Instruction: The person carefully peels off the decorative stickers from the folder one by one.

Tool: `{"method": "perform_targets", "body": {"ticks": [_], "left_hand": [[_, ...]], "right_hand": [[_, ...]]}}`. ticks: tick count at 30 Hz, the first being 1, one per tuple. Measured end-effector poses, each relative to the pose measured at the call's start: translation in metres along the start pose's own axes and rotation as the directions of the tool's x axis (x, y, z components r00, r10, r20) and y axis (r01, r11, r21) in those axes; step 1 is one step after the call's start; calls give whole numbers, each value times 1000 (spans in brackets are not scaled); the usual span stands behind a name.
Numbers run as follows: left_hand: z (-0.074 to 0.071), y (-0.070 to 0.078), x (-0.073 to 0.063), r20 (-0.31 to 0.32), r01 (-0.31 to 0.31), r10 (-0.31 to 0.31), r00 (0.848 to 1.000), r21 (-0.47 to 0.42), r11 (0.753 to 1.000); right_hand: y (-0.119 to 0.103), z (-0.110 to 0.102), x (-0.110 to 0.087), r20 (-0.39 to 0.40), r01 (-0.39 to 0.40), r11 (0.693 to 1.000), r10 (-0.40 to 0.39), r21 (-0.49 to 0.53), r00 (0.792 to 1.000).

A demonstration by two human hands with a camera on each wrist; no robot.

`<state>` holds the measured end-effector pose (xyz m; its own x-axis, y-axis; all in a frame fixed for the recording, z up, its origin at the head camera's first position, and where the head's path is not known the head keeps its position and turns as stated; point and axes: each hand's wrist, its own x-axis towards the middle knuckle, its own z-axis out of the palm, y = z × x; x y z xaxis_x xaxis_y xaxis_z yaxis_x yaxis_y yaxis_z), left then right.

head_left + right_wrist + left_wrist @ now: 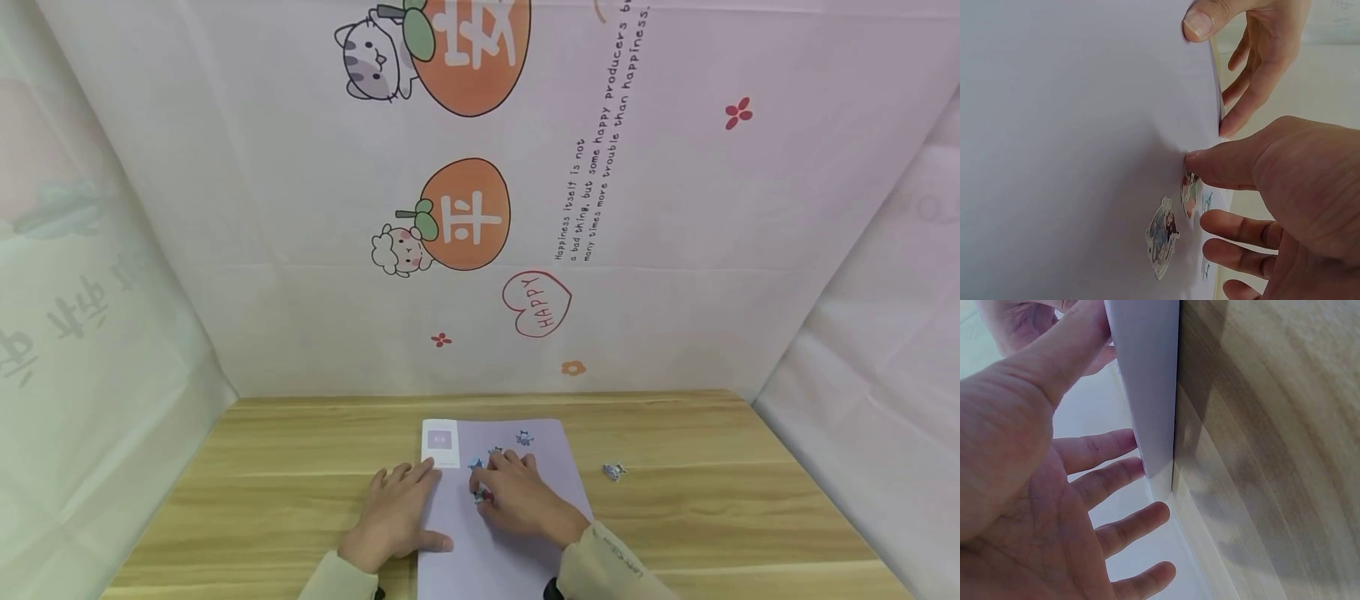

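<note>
A thick pale purple book-like item (510,533) lies flat on the table, a white label with a purple square (440,442) at its upper left. My left hand (397,512) rests along its left edge, fingers spread, thumb on the cover; the left wrist view shows fingertips at its smooth side (1147,375). Over the cover, my right hand (517,496) pinches a small cut-out cartoon sticker (1190,195) between thumb and forefinger, against the surface. Another sticker (1162,237) shows beside it. Farther up the cover are stickers near the fingers (476,463) and toward the top (525,437).
One loose sticker (613,472) lies on the wood-grain table (675,517), right of the purple item. White printed cloth (300,317) hangs behind the table and along both sides.
</note>
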<state>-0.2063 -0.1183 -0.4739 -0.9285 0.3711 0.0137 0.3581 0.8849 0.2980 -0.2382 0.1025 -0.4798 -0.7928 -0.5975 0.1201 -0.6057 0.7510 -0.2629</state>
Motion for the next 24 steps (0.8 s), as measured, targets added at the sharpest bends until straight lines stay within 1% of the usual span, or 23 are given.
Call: {"method": "perform_targets", "body": {"ticks": [7,13,24], "left_hand": [[0,1,0,3,2,-2,1000,-3,1000],[-2,2,0,6,5,-5,1000,-7,1000],[-3,2,-1,1,-9,9,1000,-9,1000]], "right_hand": [[1,1,1,-2,2,1000,-2,3,1000],[1,0,0,17,-10,1000,10,10,1000],[0,-1,0,16,-19,1000,19,1,1000]]}}
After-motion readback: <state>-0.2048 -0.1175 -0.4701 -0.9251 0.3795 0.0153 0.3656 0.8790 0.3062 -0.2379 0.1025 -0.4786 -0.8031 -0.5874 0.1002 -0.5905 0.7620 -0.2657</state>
